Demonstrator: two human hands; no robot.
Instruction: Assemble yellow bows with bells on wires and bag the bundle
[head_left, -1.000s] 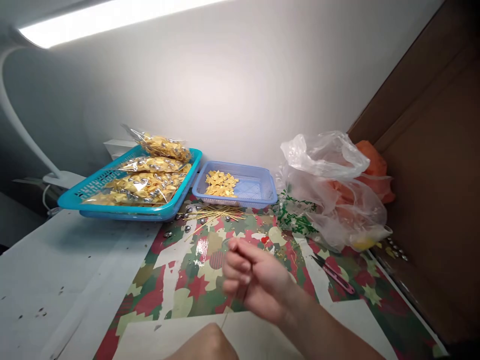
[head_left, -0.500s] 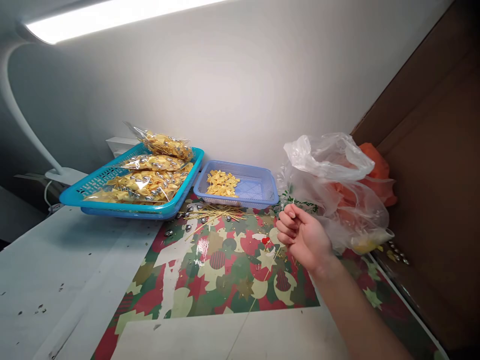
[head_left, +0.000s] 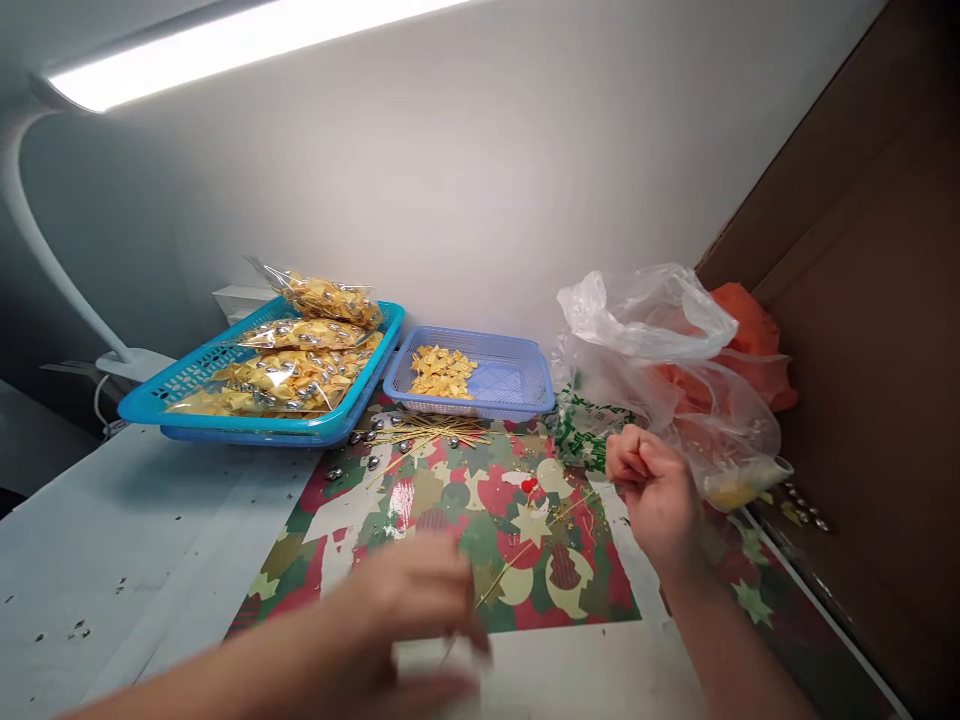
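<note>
My left hand (head_left: 409, 620) reaches over the front edge of the patterned sheet (head_left: 465, 520), smeared by motion, so its fingers and anything in them are unclear. My right hand (head_left: 656, 490) is closed beside the plastic bags, and what it may hold is hidden. A thin gold strand (head_left: 504, 575) lies between the hands. Behind them are gold sticks (head_left: 427, 430) with silver beads (head_left: 373, 462) around them, and a small red piece (head_left: 529, 485). The blue-violet basket (head_left: 517, 405) holds small yellow-gold pieces (head_left: 441, 372).
A turquoise basket (head_left: 142, 400) at the left carries clear bags of gold and silver pieces (head_left: 300, 375). White plastic bags (head_left: 637, 335) and an orange bag (head_left: 750, 320) stand at the right by a brown panel (head_left: 870, 300). A lamp (head_left: 45, 250) arches over the left.
My left hand has come into view from the lower left. My right hand has moved right and slightly down, and its fingers are curled more tightly.
</note>
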